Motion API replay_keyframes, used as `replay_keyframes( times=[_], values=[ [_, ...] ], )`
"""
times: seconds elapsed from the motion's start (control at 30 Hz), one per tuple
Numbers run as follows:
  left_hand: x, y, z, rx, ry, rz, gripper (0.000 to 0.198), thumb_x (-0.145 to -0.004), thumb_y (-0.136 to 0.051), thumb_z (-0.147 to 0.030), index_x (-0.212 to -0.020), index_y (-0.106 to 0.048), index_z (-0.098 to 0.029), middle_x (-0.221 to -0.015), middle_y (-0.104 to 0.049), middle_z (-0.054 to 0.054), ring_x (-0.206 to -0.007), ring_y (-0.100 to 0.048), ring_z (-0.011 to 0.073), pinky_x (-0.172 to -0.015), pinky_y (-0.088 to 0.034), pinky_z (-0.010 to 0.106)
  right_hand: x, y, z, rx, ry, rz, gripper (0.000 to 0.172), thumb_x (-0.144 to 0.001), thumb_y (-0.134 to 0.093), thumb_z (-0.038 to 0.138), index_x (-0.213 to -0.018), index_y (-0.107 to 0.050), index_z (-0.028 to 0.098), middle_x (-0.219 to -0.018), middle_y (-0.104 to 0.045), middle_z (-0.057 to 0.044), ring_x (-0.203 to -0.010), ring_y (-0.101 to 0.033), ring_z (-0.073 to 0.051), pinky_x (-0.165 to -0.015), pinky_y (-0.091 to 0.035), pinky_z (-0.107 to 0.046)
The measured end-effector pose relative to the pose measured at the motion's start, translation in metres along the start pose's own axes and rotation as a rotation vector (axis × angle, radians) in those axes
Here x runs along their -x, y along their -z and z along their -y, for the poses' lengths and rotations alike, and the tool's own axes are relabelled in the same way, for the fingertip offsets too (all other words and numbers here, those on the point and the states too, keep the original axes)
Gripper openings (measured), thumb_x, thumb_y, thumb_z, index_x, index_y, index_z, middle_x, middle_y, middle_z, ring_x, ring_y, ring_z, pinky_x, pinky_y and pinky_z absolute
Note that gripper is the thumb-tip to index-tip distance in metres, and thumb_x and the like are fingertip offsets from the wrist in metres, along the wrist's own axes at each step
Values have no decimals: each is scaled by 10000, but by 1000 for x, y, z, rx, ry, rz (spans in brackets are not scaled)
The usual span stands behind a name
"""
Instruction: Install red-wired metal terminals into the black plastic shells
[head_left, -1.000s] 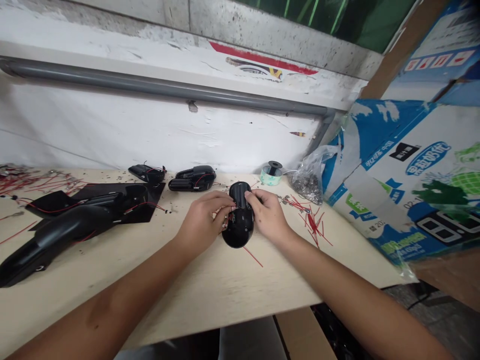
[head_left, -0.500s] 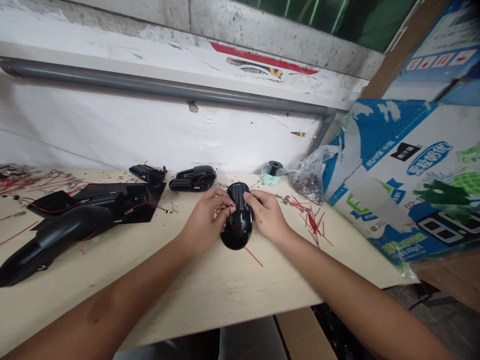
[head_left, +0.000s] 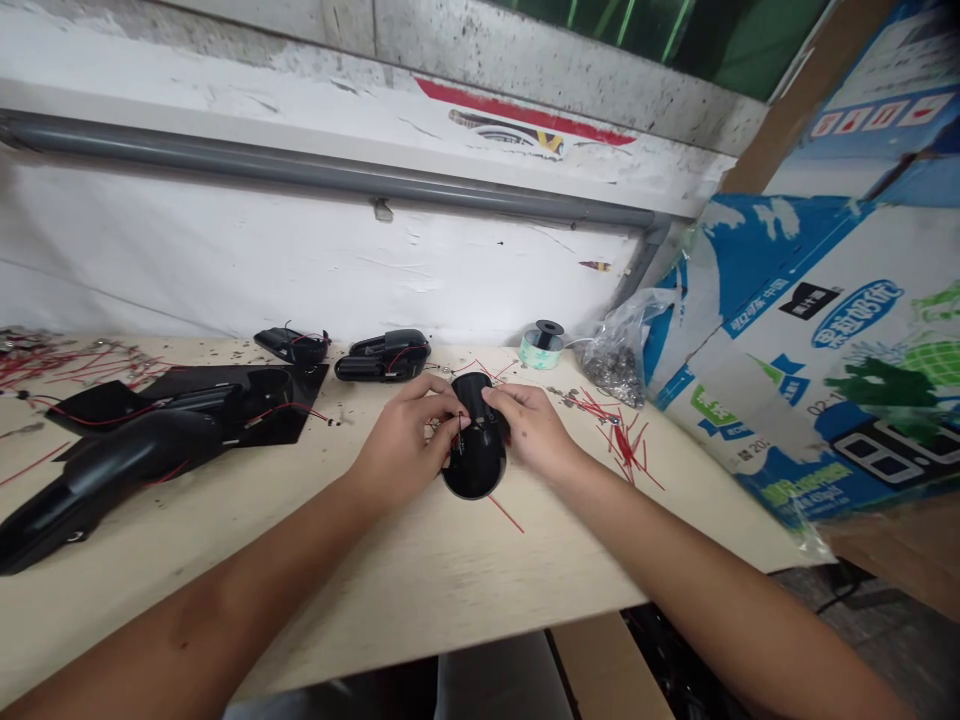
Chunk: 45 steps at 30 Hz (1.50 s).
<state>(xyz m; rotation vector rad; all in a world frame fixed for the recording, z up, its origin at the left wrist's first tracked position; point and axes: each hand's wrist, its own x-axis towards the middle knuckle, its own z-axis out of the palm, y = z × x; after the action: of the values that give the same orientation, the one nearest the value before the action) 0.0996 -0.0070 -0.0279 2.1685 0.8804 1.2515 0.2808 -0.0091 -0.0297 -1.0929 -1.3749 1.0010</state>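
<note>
A glossy black plastic housing (head_left: pixel 477 460) with a rounded lower end is between my hands, over the middle of the table. My right hand (head_left: pixel 531 425) grips its right side, thumb on the upper part. On the left side, my left hand (head_left: pixel 411 432) has thumb and forefinger pinched together at the housing's edge, around what looks like the end of a thin wire. Part of a red wire shows beside those fingers; the rest is hidden by the hand. A loose red wire (head_left: pixel 507 514) lies on the table just below the housing.
Black housings (head_left: pixel 161 455) with red wires lie at the left, two smaller ones (head_left: pixel 384 356) near the wall. Red wires (head_left: pixel 630 450), a tape roll (head_left: pixel 541 348) and a plastic bag of small parts (head_left: pixel 616 365) are right of centre. A printed carton (head_left: pixel 840 350) stands at the right.
The black housing has tilted slightly between my hands, so its ridged upper part shows less. Both hands keep nearly the same place and grip.
</note>
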Motion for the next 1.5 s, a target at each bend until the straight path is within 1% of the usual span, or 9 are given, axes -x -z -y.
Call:
replay_keyframes(
  times=[0.2,0.33,0.53,0.73,0.87,0.97,1.1,1.3,1.5],
  values=[
    [-2,1,0,131,114,-13,126,-874,-626,-225,-797,-708,-169,-930,-565,41,-679,-596,114,-527,-530,239,1,-3,3,-135,-106,-19,321,-758,-665,432,-599,-504,204,-529,-440,36,-476,-382,-128,-459,-275,-266],
    [-1,-1,1,230,174,-22,150,-873,-635,-242,-769,-709,-164,-938,-542,43,-595,-567,83,-429,-479,208,0,-2,2,-73,-45,-34,371,-777,-656,441,-565,-466,203,-522,-409,41,-474,-361,-119,-464,-266,-266],
    [-1,-4,0,448,322,-5,158,-842,-681,-277,-751,-704,-150,-921,-528,37,-431,-508,38,-293,-371,186,-2,2,-1,30,-1,-11,367,-810,-626,433,-574,-487,189,-555,-422,37,-531,-381,-122,-511,-296,-265],
    [-2,-5,-4,429,299,-18,148,-833,-690,-256,-732,-698,-148,-926,-551,45,-425,-516,36,-289,-384,177,-1,3,-2,-15,-45,4,323,-805,-631,419,-602,-532,188,-562,-471,30,-492,-403,-122,-485,-299,-265],
    [-3,-5,-2,463,334,-16,141,-828,-693,-258,-740,-692,-149,-889,-551,37,-406,-504,38,-272,-358,175,-2,3,-2,-35,-64,3,301,-793,-646,410,-610,-557,188,-548,-486,25,-478,-420,-126,-475,-315,-264],
    [-2,-5,0,447,293,-9,140,-844,-682,-266,-762,-692,-153,-867,-564,34,-393,-485,30,-271,-354,163,-2,3,-2,-40,-73,20,290,-789,-646,393,-601,-568,185,-547,-505,14,-485,-437,-131,-480,-331,-266],
    [-1,-4,1,312,204,24,132,-861,-657,-247,-790,-711,-150,-895,-579,52,-456,-531,50,-313,-413,167,-2,2,-1,-65,-88,27,275,-773,-658,389,-607,-582,183,-568,-536,0,-501,-463,-140,-486,-344,-268],
    [-2,2,2,101,43,63,157,-883,-589,-170,-814,-729,-158,-894,-620,64,-612,-598,106,-479,-522,214,-2,2,-1,-71,-94,19,285,-771,-659,407,-607,-572,191,-537,-506,17,-483,-443,-135,-472,-325,-265],
    [-2,9,1,-100,-123,149,231,-896,-496,-92,-862,-712,-166,-955,-629,74,-732,-621,138,-572,-511,241,-1,2,-1,-61,-110,19,298,-765,-664,408,-596,-545,194,-527,-474,28,-470,-406,-122,-461,-297,-263]
  ],
)
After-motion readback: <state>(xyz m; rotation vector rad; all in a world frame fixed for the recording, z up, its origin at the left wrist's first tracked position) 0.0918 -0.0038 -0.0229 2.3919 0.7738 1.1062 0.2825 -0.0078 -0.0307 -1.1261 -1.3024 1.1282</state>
